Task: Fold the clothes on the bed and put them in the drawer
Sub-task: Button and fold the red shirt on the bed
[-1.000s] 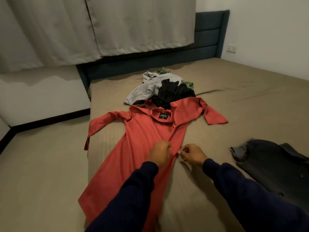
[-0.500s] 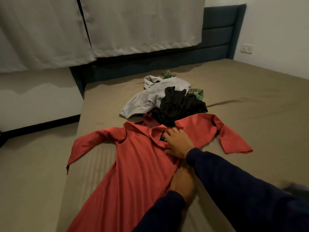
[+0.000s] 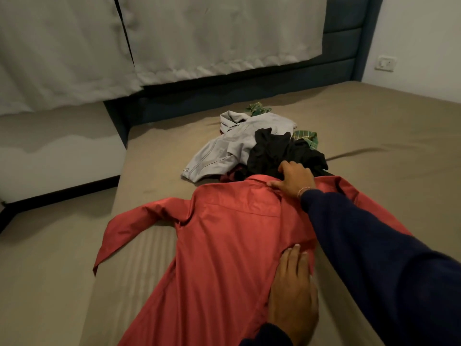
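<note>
A red long-sleeved shirt (image 3: pixel 224 258) lies spread lengthwise on the tan bed (image 3: pixel 374 136), its left sleeve stretched out toward the bed's left edge. My right hand (image 3: pixel 293 182) rests on the collar at the shirt's far end, and its fingertips are hidden against a black garment. My left hand (image 3: pixel 291 290) lies flat with straight fingers on the shirt's right side near me. Beyond the collar is a loose pile: a grey garment (image 3: pixel 232 148), the black garment (image 3: pixel 279 153) and a green checked piece (image 3: pixel 306 138).
A dark blue headboard (image 3: pixel 341 46) runs along the far end, with pale curtains (image 3: pixel 199 36) hanging over it. A wall socket (image 3: pixel 385 63) sits on the right wall. The floor (image 3: pixel 45 258) lies left of the bed's edge.
My right hand went from the shirt's middle up to the collar. My left hand opened and now lies flat on the shirt's right side. The view moved closer to the pile.
</note>
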Demonstrator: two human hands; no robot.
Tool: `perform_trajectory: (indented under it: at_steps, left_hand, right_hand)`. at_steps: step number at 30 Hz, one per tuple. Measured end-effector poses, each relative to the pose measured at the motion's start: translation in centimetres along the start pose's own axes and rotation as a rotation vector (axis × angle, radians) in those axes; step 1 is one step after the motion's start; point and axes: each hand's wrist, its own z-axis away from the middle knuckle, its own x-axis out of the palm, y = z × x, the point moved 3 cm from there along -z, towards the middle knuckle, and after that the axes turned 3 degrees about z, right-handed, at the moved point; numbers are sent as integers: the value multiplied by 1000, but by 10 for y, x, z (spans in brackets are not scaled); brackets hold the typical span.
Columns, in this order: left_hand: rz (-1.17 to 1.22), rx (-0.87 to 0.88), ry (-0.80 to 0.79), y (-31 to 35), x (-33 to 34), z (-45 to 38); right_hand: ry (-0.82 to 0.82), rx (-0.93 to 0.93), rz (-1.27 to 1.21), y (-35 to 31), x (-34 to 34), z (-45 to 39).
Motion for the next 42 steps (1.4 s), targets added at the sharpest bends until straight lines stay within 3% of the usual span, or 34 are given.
perform_trajectory:
  at_steps: [4, 6, 9, 13, 16, 20, 24, 27, 29, 33, 37, 39, 42]
  left_hand:
    - [74, 41, 3, 11, 7, -4]
    - [54, 17, 38, 1, 12, -19]
    - [-62, 37, -28, 6, 21, -32]
    - [-108, 93, -84, -2, 28, -32]
    - [-173, 73, -73, -5, 30, -28]
    - [-277, -42, -61, -5, 29, -34]
    - [-213, -133, -126, -10, 28, -42]
    - [-102, -123, -261, -22, 30, -51]
    - [107, -97, -300, -23, 19, -54]
    - [452, -245, -330, -33, -5, -51]
    - [1329, -751, -144, -17, -36, -35]
    - [1692, -871, -267, -2, -55, -23]
    - [1850, -846, -500, 6, -90, 6]
  right_hand:
    - [67, 8, -265, 41, -1, 11]
    - [-25, -18, -301, 70, -6, 21]
    - [-264, -108, -58, 107, -9, 35]
    - [-362, -184, 305, 131, -22, 36]
    - [-400, -100, 373, 137, -46, 36]
    - [-644, -53, 292, 120, -83, 52]
    - [-956, 66, -213, 91, -112, 84]
    - [-1013, 53, -441, 63, -119, 110]
    - [-1024, 176, -642, 51, -114, 122]
    - [-955, 545, -1305, 28, -98, 149]
    - [-749, 695, -1890, 1, -74, 184]
    - [-582, 782, -2056, -13, -58, 197]
    - [-369, 931, -2236, -31, -38, 212]
